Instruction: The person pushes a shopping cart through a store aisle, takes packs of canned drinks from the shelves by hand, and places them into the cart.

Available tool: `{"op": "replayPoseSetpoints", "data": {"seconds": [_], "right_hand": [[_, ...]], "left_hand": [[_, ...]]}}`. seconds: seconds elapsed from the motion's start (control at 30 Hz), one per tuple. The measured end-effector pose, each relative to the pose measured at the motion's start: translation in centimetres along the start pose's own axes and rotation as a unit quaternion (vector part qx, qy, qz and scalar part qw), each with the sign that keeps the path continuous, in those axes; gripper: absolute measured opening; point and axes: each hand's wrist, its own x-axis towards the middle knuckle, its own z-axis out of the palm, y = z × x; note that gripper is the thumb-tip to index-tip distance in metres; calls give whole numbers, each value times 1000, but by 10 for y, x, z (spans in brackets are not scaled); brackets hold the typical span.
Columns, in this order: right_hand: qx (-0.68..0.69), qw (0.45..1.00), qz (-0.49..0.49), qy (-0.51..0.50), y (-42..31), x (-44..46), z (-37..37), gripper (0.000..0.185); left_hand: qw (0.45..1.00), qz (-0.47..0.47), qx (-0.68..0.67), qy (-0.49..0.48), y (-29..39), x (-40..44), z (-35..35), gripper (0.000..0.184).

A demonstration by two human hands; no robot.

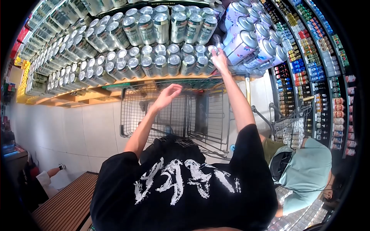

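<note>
My right hand (219, 59) reaches to the right end of the front row of shrink-wrapped cans (173, 61), beside the white-and-purple cans with flower prints (246, 41). Its thumb and fingers close at the rim of the end can and some clear plastic wrap; which of these they grip is hard to see. My left hand (168, 96) hangs over the wire shopping cart (154, 119), its fingers loosely bent and apart from the thumb, holding nothing.
Stacked packs of green-and-silver cans (144, 27) rise behind on a wooden pallet (63, 99). Shelves of bottles and cans (308, 73) line the right. A person in a light green shirt (308, 165) stands close on my right by another cart (296, 123). A slatted wooden bench (65, 202) is lower left.
</note>
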Motion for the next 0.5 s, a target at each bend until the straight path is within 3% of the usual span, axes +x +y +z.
{"op": "replayPoseSetpoints", "data": {"seconds": [0.03, 0.17, 0.3, 0.5], "right_hand": [[-7, 1000, -15, 9, 0, 10, 6, 64], [-55, 991, 117, 19, -19, 22, 24, 61], [-105, 988, 84, 81, -33, 6, 25, 55], [-64, 987, 73, 132, -28, 0, 22, 48]], "left_hand": [[1000, 3, -1, 2, 2, 4, 1, 27], [1000, 18, -10, 10, 9, 12, 2, 26], [1000, 5, -11, 27, 12, 19, -2, 24], [995, 30, 14, 89, -3, 37, -1, 26]]}}
